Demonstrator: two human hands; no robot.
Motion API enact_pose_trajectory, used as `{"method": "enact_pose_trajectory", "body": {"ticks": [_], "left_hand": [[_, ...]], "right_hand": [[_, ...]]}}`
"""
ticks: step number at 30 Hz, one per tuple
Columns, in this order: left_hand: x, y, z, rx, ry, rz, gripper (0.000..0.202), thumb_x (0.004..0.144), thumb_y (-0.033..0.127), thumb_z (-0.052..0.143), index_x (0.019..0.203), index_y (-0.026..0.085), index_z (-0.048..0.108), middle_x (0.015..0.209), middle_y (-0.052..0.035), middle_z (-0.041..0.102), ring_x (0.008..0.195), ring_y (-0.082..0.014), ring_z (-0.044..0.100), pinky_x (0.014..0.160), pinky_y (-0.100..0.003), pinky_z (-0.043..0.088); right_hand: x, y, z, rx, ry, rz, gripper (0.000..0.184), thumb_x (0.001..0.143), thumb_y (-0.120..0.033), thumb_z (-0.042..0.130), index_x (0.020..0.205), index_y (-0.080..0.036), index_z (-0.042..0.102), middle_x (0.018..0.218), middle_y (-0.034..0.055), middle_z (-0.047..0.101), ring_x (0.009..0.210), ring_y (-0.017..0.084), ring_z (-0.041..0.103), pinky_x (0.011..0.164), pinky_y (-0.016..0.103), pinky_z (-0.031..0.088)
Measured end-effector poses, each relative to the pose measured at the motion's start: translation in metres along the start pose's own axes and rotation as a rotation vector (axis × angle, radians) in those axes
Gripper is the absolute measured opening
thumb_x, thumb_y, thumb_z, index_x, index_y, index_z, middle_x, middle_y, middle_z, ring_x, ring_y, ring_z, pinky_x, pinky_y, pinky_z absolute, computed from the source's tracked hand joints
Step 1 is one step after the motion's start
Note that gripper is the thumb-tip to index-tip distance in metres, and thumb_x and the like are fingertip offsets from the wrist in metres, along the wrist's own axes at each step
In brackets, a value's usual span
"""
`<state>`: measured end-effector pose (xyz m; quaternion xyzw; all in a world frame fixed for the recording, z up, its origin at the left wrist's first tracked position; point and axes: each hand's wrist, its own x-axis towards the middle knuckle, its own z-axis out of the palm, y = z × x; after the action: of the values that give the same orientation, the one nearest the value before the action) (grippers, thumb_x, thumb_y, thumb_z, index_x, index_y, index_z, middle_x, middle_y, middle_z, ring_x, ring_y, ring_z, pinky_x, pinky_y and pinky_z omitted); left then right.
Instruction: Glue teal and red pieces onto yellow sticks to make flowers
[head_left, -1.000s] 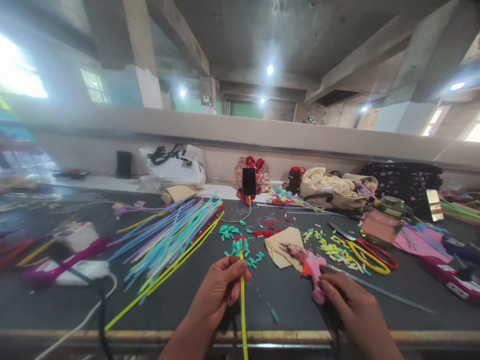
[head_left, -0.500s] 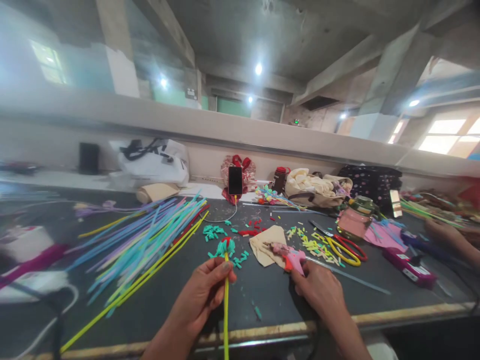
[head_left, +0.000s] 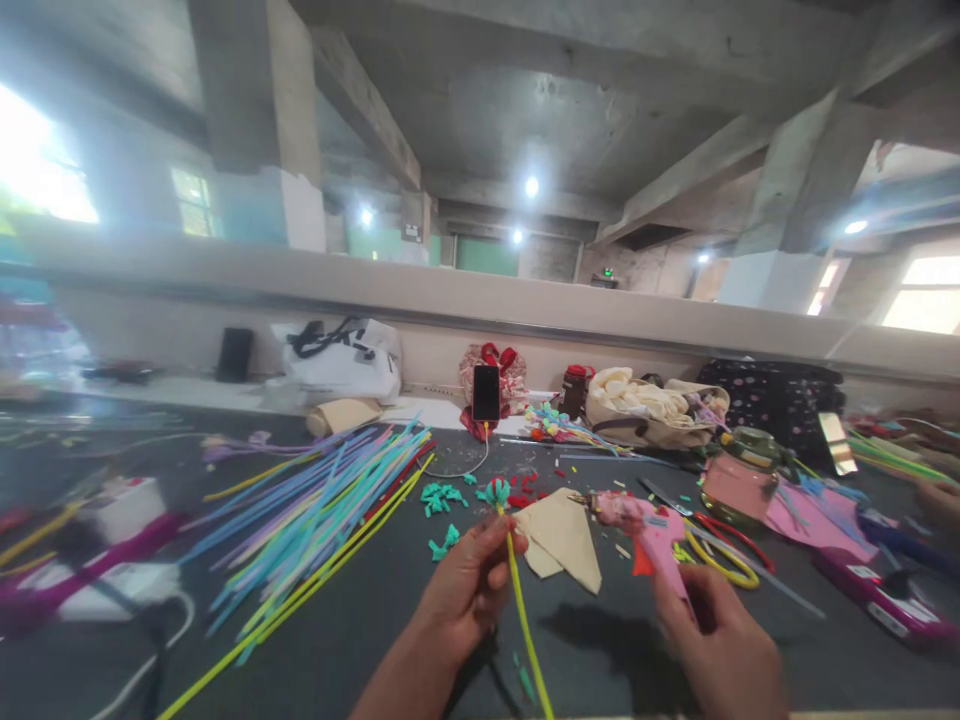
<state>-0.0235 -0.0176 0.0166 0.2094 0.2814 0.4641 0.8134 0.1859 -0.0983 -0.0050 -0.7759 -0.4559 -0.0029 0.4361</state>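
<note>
My left hand (head_left: 463, 592) is closed on a yellow stick (head_left: 523, 620) that rises to a teal and red flower head (head_left: 496, 492). My right hand (head_left: 718, 650) grips the handle of a pink glue gun (head_left: 646, 528), lifted off the dark table with its nozzle pointing left toward the flower head. A beige paper piece (head_left: 561, 532) lies on the table between the two hands. Small teal cut pieces (head_left: 441, 497) lie just left of the flower.
A fan of long coloured sticks (head_left: 315, 505) spreads at the left. A phone (head_left: 486, 392) stands at the back, with bags (head_left: 341, 360) beside it. Yellow-handled scissors (head_left: 712, 555), a pink jar (head_left: 735, 478) and another person's hand (head_left: 941, 500) are at the right.
My right hand has lifted the glue gun off the table and brought it up toward the flower head. The left hand keeps holding the stick, now tilted. The view swung back left.
</note>
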Motion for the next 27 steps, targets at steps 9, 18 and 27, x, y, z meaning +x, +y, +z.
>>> {"method": "enact_pose_trajectory", "body": {"ticks": [9, 18, 27], "left_hand": [[-0.013, 0.006, -0.015, 0.093, 0.132, 0.088, 0.013, 0.064, 0.014, 0.065, 0.076, 0.013, 0.059, 0.059, -0.0020, 0.065, 0.042, -0.0036, 0.056, 0.030, -0.005, 0.032], [-0.011, 0.003, -0.032, 0.116, 0.091, 0.087, 0.012, 0.059, 0.017, 0.068, 0.065, 0.012, 0.059, 0.055, 0.0000, 0.063, 0.033, -0.0016, 0.048, 0.026, -0.007, 0.029], [-0.008, -0.002, -0.035, 0.129, 0.085, 0.120, 0.014, 0.058, 0.020, 0.069, 0.064, 0.012, 0.059, 0.052, 0.0016, 0.060, 0.032, -0.0012, 0.045, 0.027, -0.009, 0.028]], "right_hand": [[-0.022, -0.039, 0.019, 0.910, -0.259, 0.266, 0.038, 0.054, -0.039, 0.068, 0.085, -0.018, 0.058, 0.082, 0.0024, 0.068, 0.074, 0.020, 0.061, 0.064, 0.022, 0.049], [-0.037, -0.050, 0.035, 1.091, -0.434, 0.300, 0.035, 0.058, -0.031, 0.070, 0.087, -0.020, 0.056, 0.084, 0.0017, 0.068, 0.057, 0.011, 0.060, 0.049, 0.017, 0.046], [-0.054, -0.058, 0.037, 0.788, -0.365, 0.058, 0.038, 0.065, -0.049, 0.057, 0.084, -0.017, 0.062, 0.072, 0.0048, 0.068, 0.054, 0.015, 0.059, 0.051, 0.023, 0.048]]}}
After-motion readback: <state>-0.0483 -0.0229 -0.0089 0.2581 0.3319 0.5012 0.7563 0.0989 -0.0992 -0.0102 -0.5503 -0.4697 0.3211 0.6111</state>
